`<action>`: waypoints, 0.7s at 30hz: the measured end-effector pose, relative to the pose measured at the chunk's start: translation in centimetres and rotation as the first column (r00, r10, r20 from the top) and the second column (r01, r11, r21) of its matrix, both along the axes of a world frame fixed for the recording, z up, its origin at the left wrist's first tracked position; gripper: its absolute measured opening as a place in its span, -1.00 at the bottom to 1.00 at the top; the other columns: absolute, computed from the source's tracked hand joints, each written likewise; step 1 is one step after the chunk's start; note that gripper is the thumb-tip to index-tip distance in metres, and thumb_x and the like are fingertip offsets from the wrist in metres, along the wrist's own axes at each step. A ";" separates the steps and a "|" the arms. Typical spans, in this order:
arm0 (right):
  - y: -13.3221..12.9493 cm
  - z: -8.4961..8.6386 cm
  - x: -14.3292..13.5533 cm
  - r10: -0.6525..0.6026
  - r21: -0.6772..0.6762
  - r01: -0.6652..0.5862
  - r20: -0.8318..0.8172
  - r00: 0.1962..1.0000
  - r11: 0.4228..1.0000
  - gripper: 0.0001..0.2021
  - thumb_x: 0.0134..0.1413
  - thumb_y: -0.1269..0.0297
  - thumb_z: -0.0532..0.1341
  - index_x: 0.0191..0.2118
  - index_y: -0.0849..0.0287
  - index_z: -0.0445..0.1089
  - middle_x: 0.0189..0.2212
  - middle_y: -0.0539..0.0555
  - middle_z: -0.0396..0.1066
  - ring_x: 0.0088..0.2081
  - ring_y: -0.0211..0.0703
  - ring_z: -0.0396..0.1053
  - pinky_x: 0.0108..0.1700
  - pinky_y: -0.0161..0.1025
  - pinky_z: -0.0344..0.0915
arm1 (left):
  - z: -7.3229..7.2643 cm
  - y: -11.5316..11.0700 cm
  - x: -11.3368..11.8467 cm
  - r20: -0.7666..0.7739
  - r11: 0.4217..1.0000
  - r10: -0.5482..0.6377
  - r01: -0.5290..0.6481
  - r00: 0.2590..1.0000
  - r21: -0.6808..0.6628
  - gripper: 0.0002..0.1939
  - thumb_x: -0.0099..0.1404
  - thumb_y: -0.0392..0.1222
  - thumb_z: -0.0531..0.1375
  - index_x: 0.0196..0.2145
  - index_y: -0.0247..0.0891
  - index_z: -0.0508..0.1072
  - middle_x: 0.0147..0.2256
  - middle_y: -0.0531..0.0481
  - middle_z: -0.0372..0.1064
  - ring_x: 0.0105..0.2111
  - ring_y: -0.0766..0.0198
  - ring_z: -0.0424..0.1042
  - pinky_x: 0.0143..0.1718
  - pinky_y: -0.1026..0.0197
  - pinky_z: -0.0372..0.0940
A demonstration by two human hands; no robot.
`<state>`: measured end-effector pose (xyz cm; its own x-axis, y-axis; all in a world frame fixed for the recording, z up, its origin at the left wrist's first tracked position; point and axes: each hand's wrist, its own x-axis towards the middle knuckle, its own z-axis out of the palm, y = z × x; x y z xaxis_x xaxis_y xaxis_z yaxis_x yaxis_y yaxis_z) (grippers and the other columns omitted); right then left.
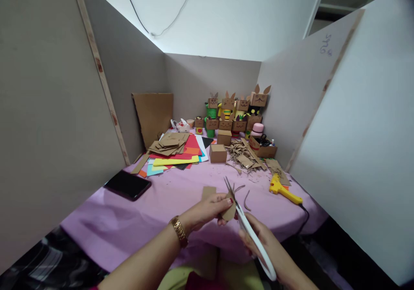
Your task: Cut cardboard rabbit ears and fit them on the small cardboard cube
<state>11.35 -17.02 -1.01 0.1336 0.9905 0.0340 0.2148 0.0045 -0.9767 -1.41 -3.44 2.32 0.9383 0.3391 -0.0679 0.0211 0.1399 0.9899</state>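
My left hand (207, 210), with a gold watch at the wrist, pinches a small piece of brown cardboard (229, 212) near the front of the table. My right hand (258, 237) is wrapped round the white handles of a pair of scissors (255, 240). The scissor blades point up and away, slightly parted, at the upper right edge of the held piece. Thin curled cardboard strips (247, 200) lie just beyond the blades. Behind my left hand, a flat cardboard rectangle (208, 191) rests on the pink cloth.
A phone (128, 185) lies at the left, a yellow glue gun (284, 189) at the right. Coloured paper (176, 161), cardboard sheets (170, 144), a cardboard box (218, 153) and scraps (247, 156) are farther back. Animal figures (228, 104) stand before the grey rear panel (194, 74).
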 end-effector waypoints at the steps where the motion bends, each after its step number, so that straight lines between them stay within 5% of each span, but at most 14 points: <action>1: 0.0 0.3 0.0 0.004 -0.001 -0.004 0.003 1.000 1.000 -0.56 0.11 0.04 0.11 0.06 0.12 0.18 -0.50 -0.10 0.17 -0.56 -0.34 0.11 -0.53 -0.38 0.12 | 0.0 0.1 0.0 0.000 1.000 -0.004 0.004 1.000 0.001 -0.67 0.19 0.07 0.13 -0.46 -0.28 0.30 -0.61 0.17 0.20 -0.65 0.45 0.14 -0.60 0.34 0.01; 6: 0.1 0.7 -0.1 -0.009 0.090 0.007 0.022 1.000 0.996 -0.65 0.13 0.11 0.12 0.02 0.05 0.26 -0.42 -0.07 0.25 -0.52 -0.31 0.10 -0.28 -0.31 0.21 | -0.4 0.3 0.2 0.006 1.000 -0.009 0.009 1.000 -0.014 -0.67 0.20 0.07 0.12 -0.45 -0.29 0.30 -0.60 0.17 0.19 -0.66 0.46 0.13 -0.59 0.33 0.02; 12: 0.8 -0.1 0.7 -0.054 0.050 0.054 0.013 0.998 0.997 -0.53 0.09 0.10 0.15 0.11 0.11 0.17 -0.53 -0.12 0.14 -0.56 -0.32 0.03 -0.56 -0.39 0.07 | -1.1 1.2 1.2 0.030 0.999 -0.011 0.012 1.000 -0.047 -0.69 0.19 0.05 0.13 -0.43 -0.29 0.30 -0.58 0.17 0.19 -0.65 0.47 0.11 -0.59 0.33 0.00; 21: 2.4 0.8 2.2 -0.067 0.021 0.066 0.089 0.994 0.998 -0.66 0.07 0.08 0.15 -0.10 0.19 0.29 -0.59 -0.14 0.11 -0.59 -0.35 0.05 -0.60 -0.41 0.07 | -1.0 2.8 2.9 -0.012 0.999 0.006 -0.007 1.000 -0.051 -0.67 0.15 0.06 0.16 -0.48 -0.27 0.26 -0.61 0.20 0.15 -0.69 0.48 0.05 -0.63 0.33 -0.09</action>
